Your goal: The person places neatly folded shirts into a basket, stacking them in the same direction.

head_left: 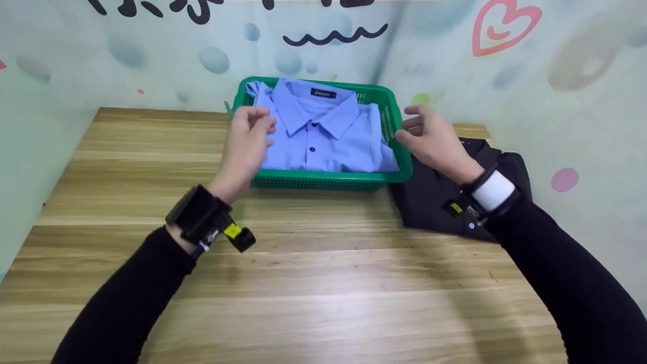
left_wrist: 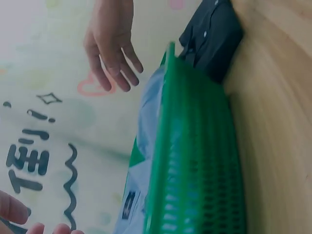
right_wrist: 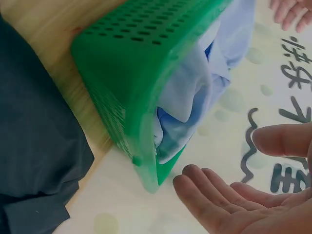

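Note:
A folded light-blue collared shirt (head_left: 323, 146) lies face up inside a green plastic basket (head_left: 328, 176), its collar toward the back. My left hand (head_left: 245, 144) hovers over the basket's left side, fingers loosely bent with nothing between them. Past the basket's right rim, my right hand (head_left: 434, 139) is held with relaxed, spread fingers; the right wrist view shows this hand (right_wrist: 234, 204) palm up and free of cloth. Beneath my right forearm, a folded black shirt (head_left: 429, 202) lies on the table beside the basket.
The wooden table (head_left: 313, 273) reaches back to a wall (head_left: 167, 55) printed with bubbles, lettering and a heart. The basket stands near the table's back edge. Side walls rise at left and right.

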{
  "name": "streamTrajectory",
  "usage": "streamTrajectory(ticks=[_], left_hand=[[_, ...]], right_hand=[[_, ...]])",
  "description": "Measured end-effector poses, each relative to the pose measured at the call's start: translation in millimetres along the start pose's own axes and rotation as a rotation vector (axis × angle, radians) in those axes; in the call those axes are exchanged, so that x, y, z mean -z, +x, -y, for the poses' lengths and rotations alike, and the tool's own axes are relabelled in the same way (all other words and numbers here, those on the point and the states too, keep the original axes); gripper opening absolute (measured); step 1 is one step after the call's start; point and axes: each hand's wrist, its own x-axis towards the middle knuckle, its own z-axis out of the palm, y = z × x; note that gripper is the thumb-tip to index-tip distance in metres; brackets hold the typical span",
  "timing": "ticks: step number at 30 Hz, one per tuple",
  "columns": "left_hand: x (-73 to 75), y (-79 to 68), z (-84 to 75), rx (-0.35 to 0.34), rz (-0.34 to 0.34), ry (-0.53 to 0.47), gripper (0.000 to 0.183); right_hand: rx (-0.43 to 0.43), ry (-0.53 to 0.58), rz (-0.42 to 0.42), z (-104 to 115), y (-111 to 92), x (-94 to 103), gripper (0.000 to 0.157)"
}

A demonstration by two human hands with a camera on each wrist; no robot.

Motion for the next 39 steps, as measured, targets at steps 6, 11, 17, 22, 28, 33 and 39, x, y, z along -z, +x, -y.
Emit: streamTrajectory(ticks=[6, 11, 17, 22, 28, 33, 39], left_hand=[[-10.6, -25.9, 8.7, -0.108, 0.038, -0.028, 0.020], [-17.4, -39.8, 11.7, -0.134, 0.076, -0.047, 0.020], [-29.2, -51.0, 29.4, -0.116, 0.069, -0.037, 0.020], [-39.8, -66.1, 56.2, -0.107, 0.032, 0.013, 0.018], [-51.6, -76.5, 70.2, -0.093, 0.091, -0.017, 0.020], [-73.6, -83.9, 77.8, -0.037, 0.214, 0.059, 0.023], [-123.3, -93.1, 81.8, 0.091, 0.381, 0.085, 0.038]], right_hand=[[-0.064, 0.088, -0.023, -25, -25, 14.5, 0.056], [-0.164, 0.198, -0.050, -60, -41, 36.9, 0.058], [-0.257, 0.245, -0.053, -107, -55, 57.4, 0.063], [-0.307, 0.316, -0.080, -137, -70, 69.0, 0.062], [-0.360, 0.350, -0.157, -161, -86, 73.4, 0.056], [-0.377, 0.736, -0.246, -174, -105, 68.4, 0.033], [-0.361, 0.934, -0.374, -181, -119, 65.5, 0.032]])
